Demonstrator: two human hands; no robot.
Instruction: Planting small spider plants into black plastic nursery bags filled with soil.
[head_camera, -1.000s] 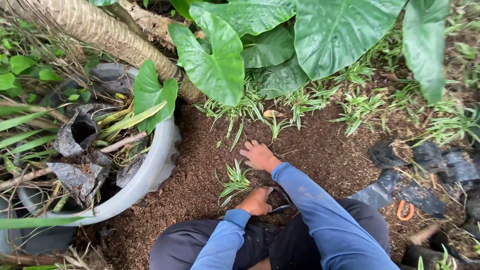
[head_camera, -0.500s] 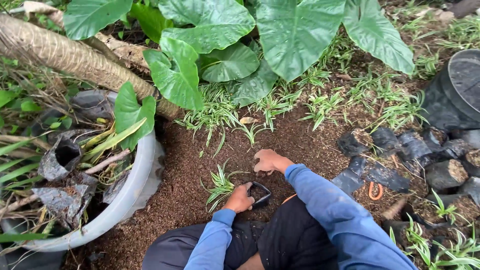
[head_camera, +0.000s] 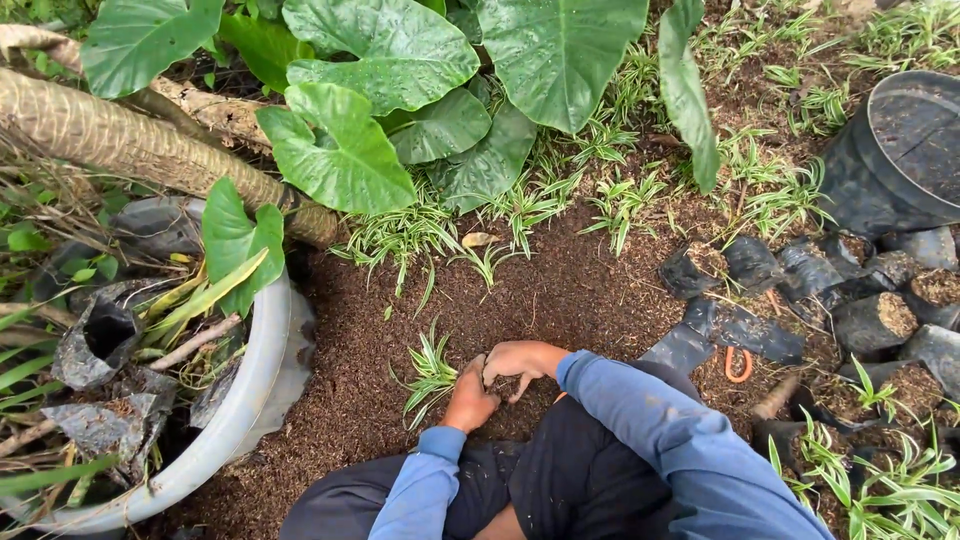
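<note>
Right hand (head_camera: 515, 362) moved beside left hand (head_camera: 470, 398), both pressing soil, seedling (head_camera: 432, 370) left.

The small seedling (head_camera: 432, 368) stood in the soil bed (head_camera: 560, 290), taken here as landmark. The left hand (head_camera: 470, 398) lay just right of it, touching the soil; the right hand (head_camera: 520, 360) lay beside that, further right. The round basin (head_camera: 255, 400) sat left of the seedling. Broad-leaved plants (head_camera: 400, 90) stood behind it. Filled nursery bags (head_camera: 880, 320) lay well to its right, a large tub (head_camera: 900, 150) behind them.
</note>
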